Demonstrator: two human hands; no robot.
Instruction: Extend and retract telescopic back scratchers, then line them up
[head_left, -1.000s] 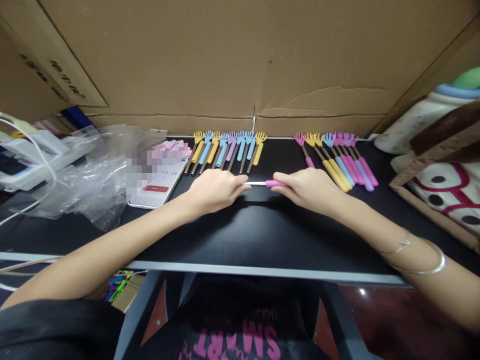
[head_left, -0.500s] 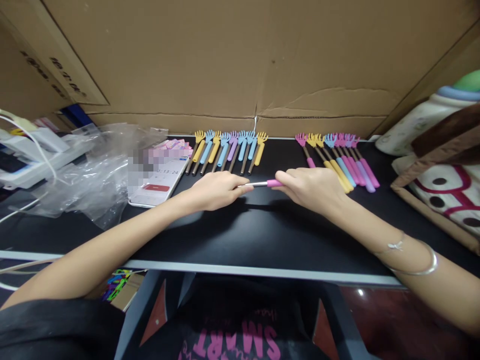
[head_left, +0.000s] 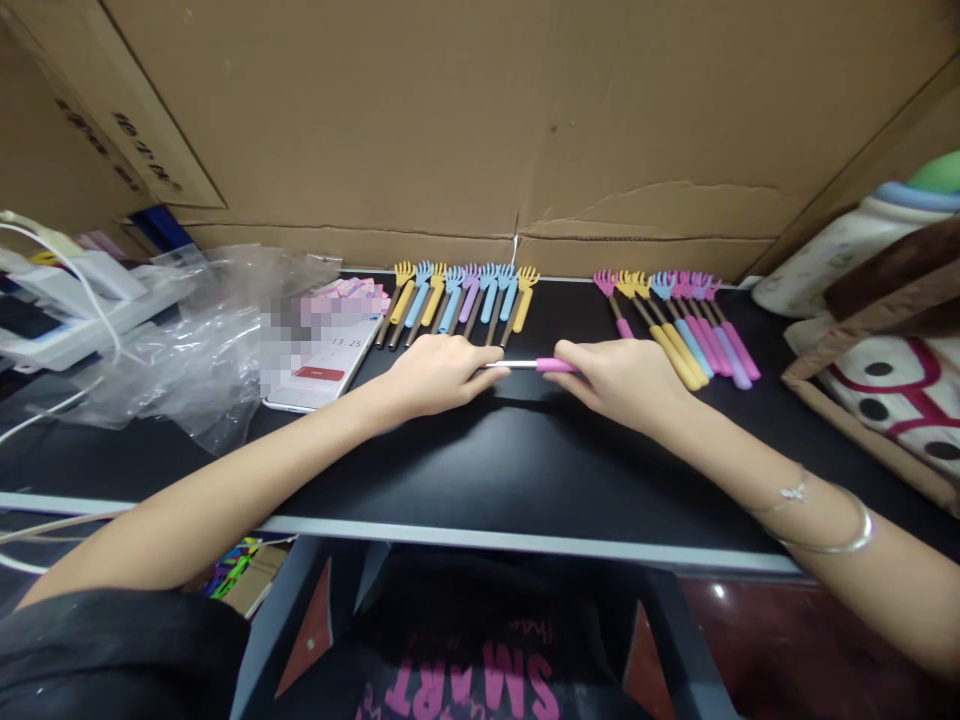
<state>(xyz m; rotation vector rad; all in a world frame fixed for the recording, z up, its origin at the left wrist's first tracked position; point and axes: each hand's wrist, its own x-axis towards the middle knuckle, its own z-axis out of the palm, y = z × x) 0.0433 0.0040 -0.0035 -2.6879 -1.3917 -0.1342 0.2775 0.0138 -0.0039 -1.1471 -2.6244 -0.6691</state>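
Observation:
Both hands hold one small back scratcher (head_left: 534,365) level above the black table (head_left: 480,470). My left hand (head_left: 439,372) is closed round its head end, which is hidden in the fingers. My right hand (head_left: 619,380) grips its pink handle. A short silver rod shows between the two hands. Behind my left hand lies a row of scratchers with short dark stems (head_left: 461,300), in yellow, blue and purple. Behind my right hand lies a second row of scratchers (head_left: 686,320) in pink, yellow, blue and purple.
A phone (head_left: 326,365) lies face up to the left, next to crumpled clear plastic (head_left: 187,340) and a white power strip (head_left: 67,320). Cardboard (head_left: 480,130) walls the back. A patterned bag (head_left: 885,380) and a white bottle (head_left: 840,245) stand on the right.
The hands have stayed together on the scratcher, with about the same short length of silver rod showing. The view has shifted slightly.

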